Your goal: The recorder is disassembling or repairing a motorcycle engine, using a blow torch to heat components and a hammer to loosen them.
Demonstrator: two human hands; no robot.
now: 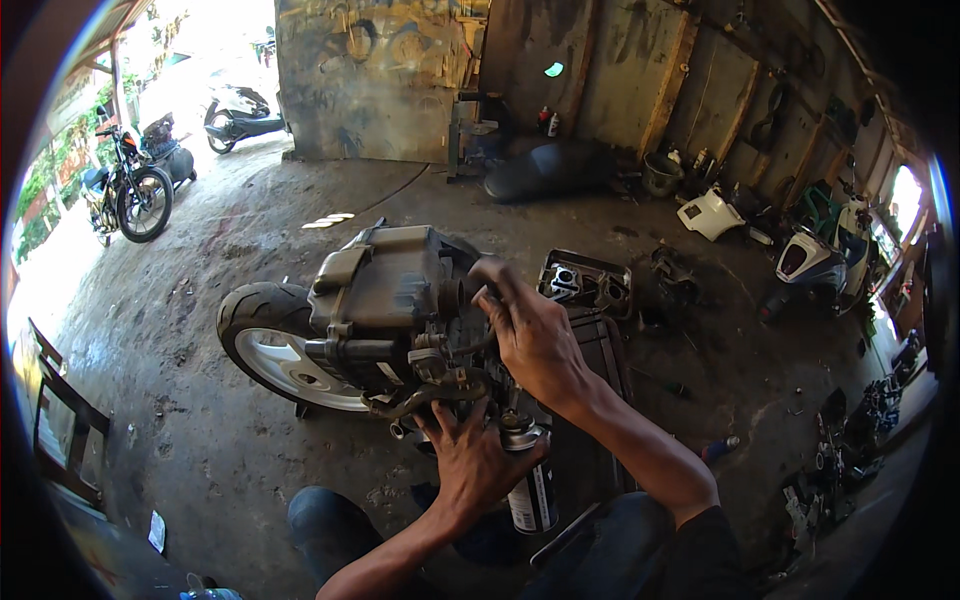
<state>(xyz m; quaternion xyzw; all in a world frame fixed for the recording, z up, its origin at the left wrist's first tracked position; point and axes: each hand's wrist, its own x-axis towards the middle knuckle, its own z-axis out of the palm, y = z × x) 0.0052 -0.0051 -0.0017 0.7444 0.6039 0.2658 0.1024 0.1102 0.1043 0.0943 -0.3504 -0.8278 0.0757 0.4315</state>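
Two bare hands work on a scooter's dark air-filter box, above and beside its pale-spoked rear wheel.
Best, it seems, to brace low with the left hand, fingers spread at a bent hose, while the right hand works gently at the box's right side, without forcing the plastic; its fingers are curled, but too blurred to tell whether they grip anything. The box is boxy, ribbed and dusty; a spray can stands just beside the left thumb.

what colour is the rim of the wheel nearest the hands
The rim is pale silver-white, best seen in the head view.
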